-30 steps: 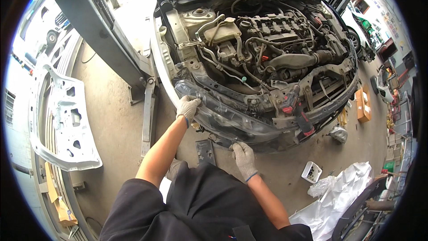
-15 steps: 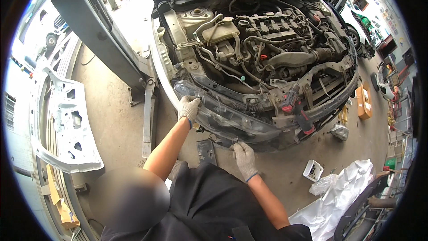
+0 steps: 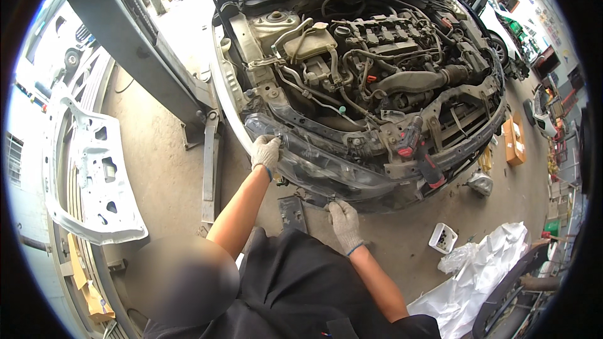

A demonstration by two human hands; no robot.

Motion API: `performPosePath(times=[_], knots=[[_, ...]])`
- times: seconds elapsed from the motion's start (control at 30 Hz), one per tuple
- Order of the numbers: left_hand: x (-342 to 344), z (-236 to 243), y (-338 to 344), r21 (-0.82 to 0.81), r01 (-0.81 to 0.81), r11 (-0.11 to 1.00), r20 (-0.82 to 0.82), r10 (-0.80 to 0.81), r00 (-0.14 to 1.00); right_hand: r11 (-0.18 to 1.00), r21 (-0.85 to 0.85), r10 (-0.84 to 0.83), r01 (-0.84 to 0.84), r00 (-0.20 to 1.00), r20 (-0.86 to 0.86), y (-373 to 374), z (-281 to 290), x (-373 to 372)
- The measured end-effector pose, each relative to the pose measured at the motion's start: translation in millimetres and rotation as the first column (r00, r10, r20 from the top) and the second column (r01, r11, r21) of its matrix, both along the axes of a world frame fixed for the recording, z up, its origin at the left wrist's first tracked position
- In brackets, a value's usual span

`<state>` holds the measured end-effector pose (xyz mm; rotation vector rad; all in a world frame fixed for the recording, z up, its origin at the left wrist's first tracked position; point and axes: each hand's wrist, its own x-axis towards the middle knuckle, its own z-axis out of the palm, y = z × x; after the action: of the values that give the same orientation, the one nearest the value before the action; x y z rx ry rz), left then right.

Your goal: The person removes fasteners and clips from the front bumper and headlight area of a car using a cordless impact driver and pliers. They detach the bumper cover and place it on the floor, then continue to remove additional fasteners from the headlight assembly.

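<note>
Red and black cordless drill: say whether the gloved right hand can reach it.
Probably yes: nothing visible blocks the right hand from crossing the dark glossy headlight to the drill.

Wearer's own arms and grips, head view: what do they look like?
Left grip and right grip: matching off-white knit work gloves, blue-edged at the cuffs. Forearms: bare, no cables or markings visible. Right sleeve: black, ending near the elbow. Left sleeve edge is lost in a blurred patch.

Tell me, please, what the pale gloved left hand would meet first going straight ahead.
Probably the long, dark plastic headlight, directly ahead of the left hand, apparently touching it; depth is unclear.
</note>
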<state>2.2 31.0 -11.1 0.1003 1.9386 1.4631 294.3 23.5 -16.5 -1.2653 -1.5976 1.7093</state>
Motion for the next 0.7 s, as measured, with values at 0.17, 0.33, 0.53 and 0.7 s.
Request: performPosePath(times=[0.17,0.33,0.53,0.7], knots=[[-11,-2,2,0.098,0.024,0.995,0.125,-0.036,0.991,0.998,0.054,0.012,-0.014,0.999,0.038,2,3,-3],[-14,0,0,0.137,0.030,0.990,0.169,-0.053,0.984,1.000,0.016,0.002,-0.002,1.000,0.001,2,3,-5],[-14,17,1,0.124,0.018,0.992,0.237,-0.048,0.970,0.999,0.035,0.005,-0.005,1.000,0.005,5,1,-3],[-13,21,3,0.012,0.079,0.997,0.153,-0.080,0.985,1.000,-0.014,0.018,-0.017,0.997,0.080,8,5,-1]])
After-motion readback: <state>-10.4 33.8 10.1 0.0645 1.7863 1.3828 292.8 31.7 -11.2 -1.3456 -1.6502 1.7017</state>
